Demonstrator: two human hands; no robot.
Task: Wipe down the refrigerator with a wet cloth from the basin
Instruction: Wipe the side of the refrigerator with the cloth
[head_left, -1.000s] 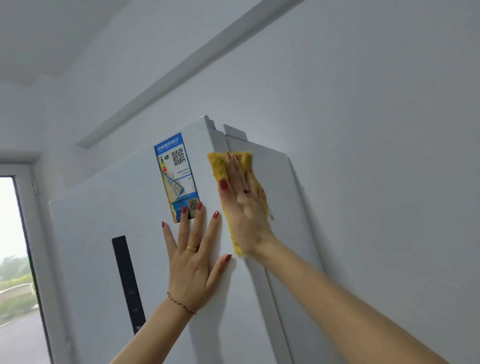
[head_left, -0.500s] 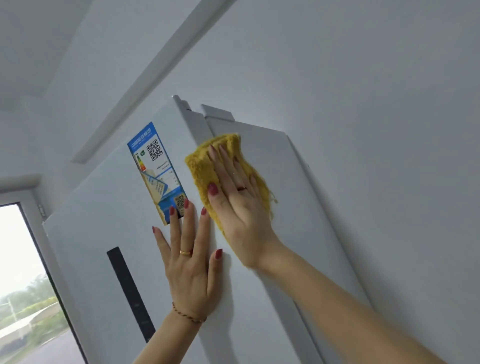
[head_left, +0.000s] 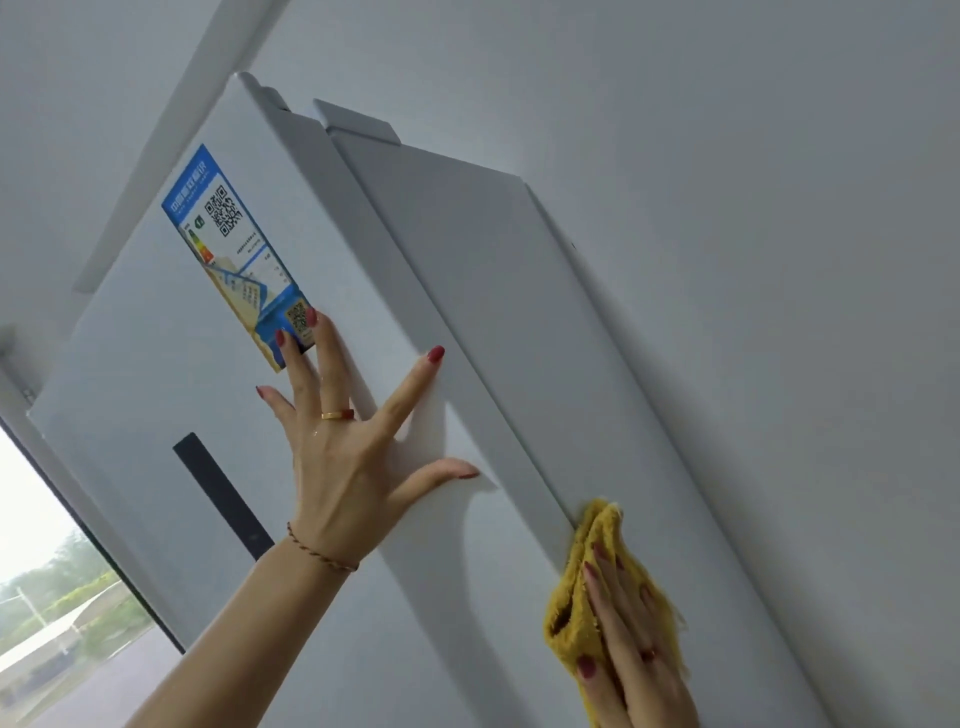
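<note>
Left hand (head_left: 343, 467) flat on the refrigerator (head_left: 156, 374) door — cloth (head_left: 597, 587) lower right.

The left hand (head_left: 343, 457) lies flat with spread fingers (head_left: 415, 384) on the white refrigerator (head_left: 156, 395) door, two fingertips touching the blue label (head_left: 239, 254). The right hand (head_left: 634, 654) presses a yellow cloth (head_left: 576, 618) flat against the refrigerator's side edge, low right. A window (head_left: 47, 597) shows at lower left.

Bare forearms, red-painted nails, gold ring on left hand (head_left: 343, 467), braided red wrist cord (head_left: 322, 557)
</note>
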